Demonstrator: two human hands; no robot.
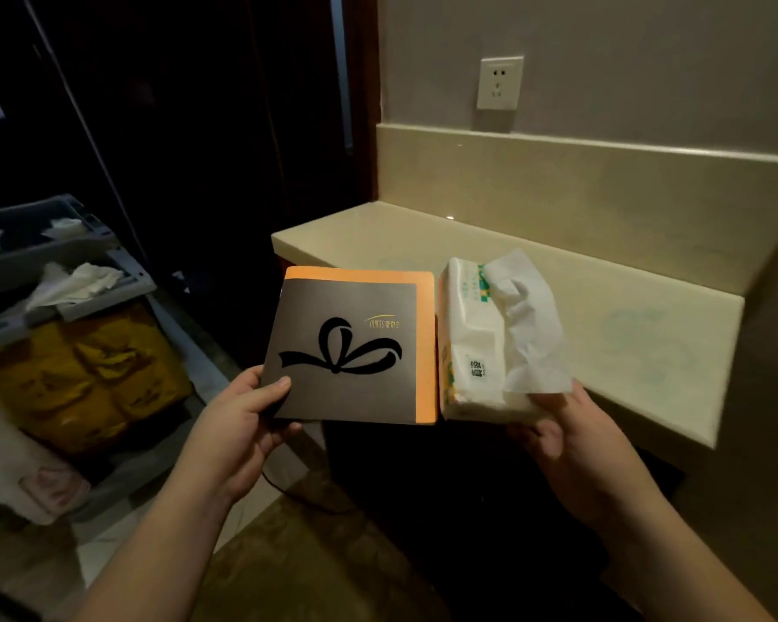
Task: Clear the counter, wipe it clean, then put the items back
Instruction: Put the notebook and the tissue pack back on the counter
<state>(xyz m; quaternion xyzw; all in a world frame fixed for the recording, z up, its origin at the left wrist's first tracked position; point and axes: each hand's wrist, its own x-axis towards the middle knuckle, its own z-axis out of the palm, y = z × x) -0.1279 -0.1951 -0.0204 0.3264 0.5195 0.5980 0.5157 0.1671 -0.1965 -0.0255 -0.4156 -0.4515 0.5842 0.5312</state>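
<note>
1. Head view, left side: a flat grey card folder with an orange border and a black ribbon motif (349,347) was gripped at its lower left corner by the left hand (239,424), thumb on top.
2. Head view, right side: a soft white plastic tissue pack (477,338), one tissue protruding, was grasped at its near end by the right hand (562,433).
3. Both items were held side by side, above the near edge of the pale beige stone counter (602,303).
4. No items were seen on the visible counter surface.
5. Progress was judged ambiguous: either clearing was under way or return was starting. Wiping could not be confirmed.
6. A grey housekeeping cart with a yellow bag (82,379) was seen at left.
</note>
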